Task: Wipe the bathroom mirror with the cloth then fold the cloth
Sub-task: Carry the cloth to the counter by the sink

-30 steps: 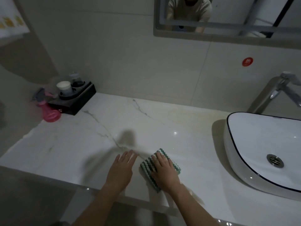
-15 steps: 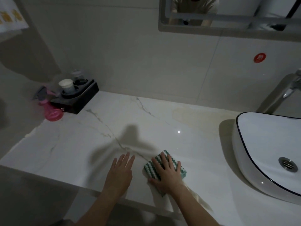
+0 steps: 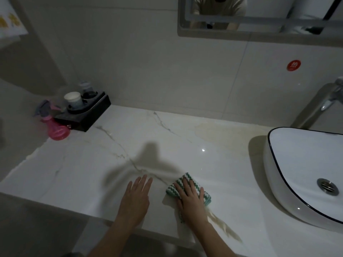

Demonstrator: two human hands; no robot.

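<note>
A folded green-and-white zigzag cloth (image 3: 176,186) lies on the white marble counter (image 3: 167,145) near its front edge. My right hand (image 3: 191,199) presses flat on top of the cloth with fingers spread, covering most of it. Beside it to the left, my left hand (image 3: 136,197) rests flat on the bare counter, fingers apart, holding nothing. The bathroom mirror (image 3: 259,13) hangs on the tiled wall at the top right; only its lower part shows.
A white basin with a dark rim (image 3: 304,175) stands at the right, a chrome tap (image 3: 330,101) behind it. At the back left stand a black tray with cups (image 3: 87,114) and a pink spray bottle (image 3: 55,127). A red sticker (image 3: 293,65) marks the wall.
My right hand has shifted slightly on the cloth, which now looks more compact. My left hand has stayed flat beside it. The view has drifted a little to the left.
</note>
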